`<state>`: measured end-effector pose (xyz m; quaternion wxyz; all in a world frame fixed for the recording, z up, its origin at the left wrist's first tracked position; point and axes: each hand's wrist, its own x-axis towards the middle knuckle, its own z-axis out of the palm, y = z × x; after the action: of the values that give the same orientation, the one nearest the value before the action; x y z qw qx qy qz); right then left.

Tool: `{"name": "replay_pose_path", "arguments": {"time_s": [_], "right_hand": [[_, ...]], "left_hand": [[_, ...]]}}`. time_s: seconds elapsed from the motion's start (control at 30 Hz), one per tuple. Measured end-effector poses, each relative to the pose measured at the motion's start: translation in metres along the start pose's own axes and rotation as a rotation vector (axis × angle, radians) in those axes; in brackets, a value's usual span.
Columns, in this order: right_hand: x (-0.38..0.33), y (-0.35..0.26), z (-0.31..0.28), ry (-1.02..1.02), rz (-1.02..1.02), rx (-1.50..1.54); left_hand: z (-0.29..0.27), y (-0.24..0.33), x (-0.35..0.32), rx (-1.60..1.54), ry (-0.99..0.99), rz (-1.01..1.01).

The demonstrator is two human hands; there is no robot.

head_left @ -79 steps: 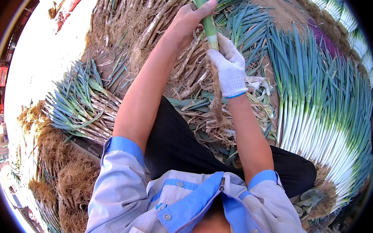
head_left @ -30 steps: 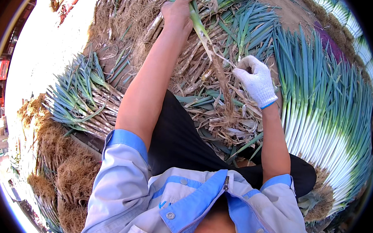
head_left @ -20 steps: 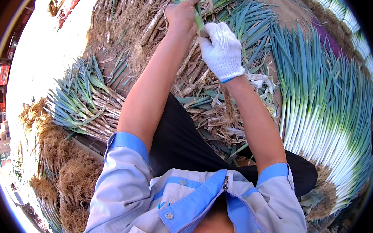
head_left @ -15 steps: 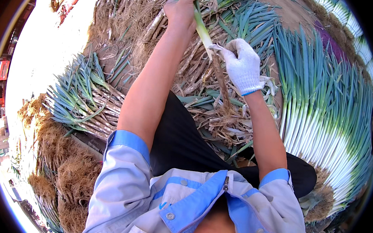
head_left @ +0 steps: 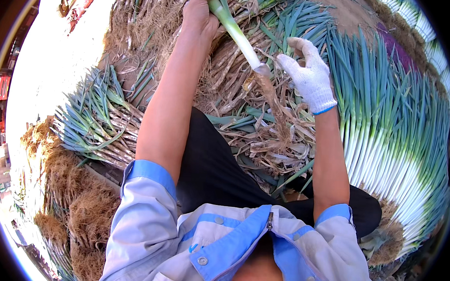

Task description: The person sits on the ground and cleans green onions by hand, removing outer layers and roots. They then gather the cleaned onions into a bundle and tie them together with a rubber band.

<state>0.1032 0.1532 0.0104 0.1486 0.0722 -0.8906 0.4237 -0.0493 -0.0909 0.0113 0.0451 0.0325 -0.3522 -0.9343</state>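
My bare left hand [head_left: 199, 16] is wrapped around a long green onion [head_left: 235, 31] near its green leaves. The stalk slants down to the right, its lower shaft white and smooth, with a brown dirty layer and roots [head_left: 275, 105] trailing at the bottom end. In a white knit glove, my right hand [head_left: 309, 76] is just right of that end, apart from it, thumb and fingers spread and nothing seen between them. Under the onion lies a heap of dry peeled skins and leaves [head_left: 280, 148].
Cleaned green onions [head_left: 386, 132] lie in a thick row on the right. Unpeeled ones [head_left: 115, 118] are piled at the left, and more brown stalks [head_left: 157, 32] at the far side. Root-ended bundles [head_left: 93, 215] fill the lower left. My black-trousered leg [head_left: 219, 163] is beneath my arms.
My right hand has released the skin at the stalk and moved right, its fingers opening. My left hand has shifted slightly left with the green onion, and more white shaft is bare.
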Motion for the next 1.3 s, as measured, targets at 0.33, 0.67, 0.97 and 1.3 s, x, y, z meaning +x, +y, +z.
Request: {"name": "replay_pose_path", "arguments": {"time_s": [0.33, 0.67, 0.97, 1.3], "right_hand": [[-0.025, 0.011, 0.013, -0.434, 0.159, 0.483], [0.001, -0.025, 0.035, -0.651, 0.177, 0.988], [-0.027, -0.060, 0.044, -0.368, 0.275, 1.149], [-0.016, -0.053, 0.044, -0.111, 0.393, 1.144]], "left_hand": [[0.002, 0.009, -0.009, 0.006, -0.001, -0.047], [0.012, 0.018, -0.017, -0.013, -0.010, 0.025], [0.019, -0.023, -0.059, 0.074, 0.016, -0.211], [0.025, -0.016, -0.032, 0.073, 0.151, -0.185]]}}
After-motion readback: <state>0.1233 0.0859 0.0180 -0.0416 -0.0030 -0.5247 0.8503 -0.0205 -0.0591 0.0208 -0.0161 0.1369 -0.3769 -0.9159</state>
